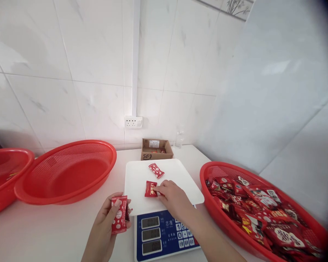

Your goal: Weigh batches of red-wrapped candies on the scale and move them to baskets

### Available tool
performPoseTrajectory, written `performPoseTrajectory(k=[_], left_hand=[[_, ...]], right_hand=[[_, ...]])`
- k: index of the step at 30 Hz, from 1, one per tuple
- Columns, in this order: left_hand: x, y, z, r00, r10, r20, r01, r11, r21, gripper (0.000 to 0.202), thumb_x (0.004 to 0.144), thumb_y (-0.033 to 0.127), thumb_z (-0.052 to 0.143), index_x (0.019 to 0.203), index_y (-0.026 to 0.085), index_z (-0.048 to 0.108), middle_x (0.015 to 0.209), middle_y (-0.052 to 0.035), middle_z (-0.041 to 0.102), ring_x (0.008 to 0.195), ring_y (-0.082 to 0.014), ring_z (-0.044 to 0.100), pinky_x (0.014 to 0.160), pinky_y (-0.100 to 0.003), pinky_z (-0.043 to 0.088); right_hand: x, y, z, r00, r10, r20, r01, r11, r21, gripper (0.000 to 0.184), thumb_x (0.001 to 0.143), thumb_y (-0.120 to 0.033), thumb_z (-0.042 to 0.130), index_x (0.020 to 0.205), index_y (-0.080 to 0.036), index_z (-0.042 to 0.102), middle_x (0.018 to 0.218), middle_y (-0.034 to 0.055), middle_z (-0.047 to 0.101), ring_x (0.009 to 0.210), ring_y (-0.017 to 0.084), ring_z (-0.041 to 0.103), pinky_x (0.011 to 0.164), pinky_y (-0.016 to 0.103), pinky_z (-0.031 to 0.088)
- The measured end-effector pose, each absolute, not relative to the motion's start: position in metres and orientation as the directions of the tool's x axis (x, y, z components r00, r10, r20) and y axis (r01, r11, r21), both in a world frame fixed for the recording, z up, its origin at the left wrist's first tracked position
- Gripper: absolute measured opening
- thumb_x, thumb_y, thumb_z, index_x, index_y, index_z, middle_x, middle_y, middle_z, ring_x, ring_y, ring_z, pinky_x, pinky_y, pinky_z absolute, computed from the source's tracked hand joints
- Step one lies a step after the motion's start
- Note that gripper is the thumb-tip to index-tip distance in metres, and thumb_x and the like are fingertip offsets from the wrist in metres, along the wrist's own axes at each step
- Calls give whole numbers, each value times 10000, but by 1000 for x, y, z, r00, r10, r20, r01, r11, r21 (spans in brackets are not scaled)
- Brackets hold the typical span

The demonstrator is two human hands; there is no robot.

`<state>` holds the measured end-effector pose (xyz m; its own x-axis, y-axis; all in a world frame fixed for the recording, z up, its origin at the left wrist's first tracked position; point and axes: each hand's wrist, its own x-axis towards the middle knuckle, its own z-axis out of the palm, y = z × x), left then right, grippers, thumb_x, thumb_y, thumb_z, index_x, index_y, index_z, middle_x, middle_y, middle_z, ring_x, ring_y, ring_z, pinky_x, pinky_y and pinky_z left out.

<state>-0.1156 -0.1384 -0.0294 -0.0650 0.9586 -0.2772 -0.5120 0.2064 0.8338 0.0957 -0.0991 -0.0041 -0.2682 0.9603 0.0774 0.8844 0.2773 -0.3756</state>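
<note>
My left hand (106,222) is closed around a red snack packet (119,214), held just left of the scale. My right hand (171,196) rests on the white scale platter (136,203), its fingertips pinching the edge of a second red packet (151,189). A third red packet (156,170) lies farther back on the platter. The scale's blue front panel (164,233) with its displays and keypad sits below my right wrist.
A red mesh basket (221,214) at the right holds several red snack packets. An empty red mesh basket (67,171) stands at the left, another red basket (5,174) at the far left. A small cardboard box (155,149) and a clear bottle (179,139) stand by the tiled wall.
</note>
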Motion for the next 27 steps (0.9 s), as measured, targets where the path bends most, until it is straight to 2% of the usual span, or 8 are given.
performPoseTrajectory(k=[7,9,12,14,17,21,24,27], left_hand=[[-115,-138,-33,-72,962,-262,-499,193,845,535,635,470,771,1062,218,570,851,-51,683,694,-174,600,540,-275,530],[-116,-137,-33,-86,960,-266,-495,191,848,531,637,469,770,1063,222,572,847,-46,684,698,-172,605,544,-269,532],[-117,-136,-33,-82,955,-284,-516,203,832,536,631,469,774,1064,219,582,848,-48,689,693,-174,613,542,-268,534],[-118,-137,-32,-79,949,-304,-546,214,810,556,618,474,779,1071,211,589,887,-66,696,702,-183,623,534,-269,534],[-117,-138,-28,-85,936,-342,-577,234,782,585,589,478,790,1070,204,601,923,-79,700,714,-199,635,520,-274,536],[-117,-141,-23,-74,934,-350,-583,244,775,563,595,470,786,1062,213,605,917,-63,699,708,-196,637,516,-272,536],[-117,-142,-22,-54,934,-354,-582,258,771,563,595,471,787,1061,215,601,902,-61,697,698,-195,635,526,-279,537],[-116,-143,-22,-44,931,-363,-574,274,771,574,597,486,783,1067,213,597,890,-64,695,691,-200,636,528,-288,536]], right_hand=[[83,-86,-6,-273,961,43,929,275,-250,321,890,-221,430,1121,-264,649,1025,76,596,994,230,534,745,308,427],[84,-84,-5,-270,961,55,922,275,-274,318,892,-215,428,1119,-262,645,1048,74,600,1004,227,537,761,312,429],[95,-80,-1,-187,978,95,898,210,-387,321,887,-212,454,1170,-250,601,1109,65,613,1063,216,532,846,318,412],[107,-75,1,-86,991,106,890,124,-439,319,870,-220,492,1179,-229,569,1059,60,639,1014,208,559,838,313,411],[123,-68,2,8,993,116,900,44,-434,262,843,-205,522,1099,-191,577,962,65,649,922,216,576,782,317,413],[132,-64,-3,4,992,130,905,52,-423,251,825,-198,537,1067,-179,601,1037,84,626,984,223,564,827,326,410],[131,-67,-8,-35,993,111,881,83,-465,268,829,-231,534,1085,-204,611,1090,71,609,985,204,580,843,313,425],[130,-70,-11,-94,989,110,853,137,-503,211,833,-206,512,989,-211,653,1045,58,613,990,198,575,854,314,428]])
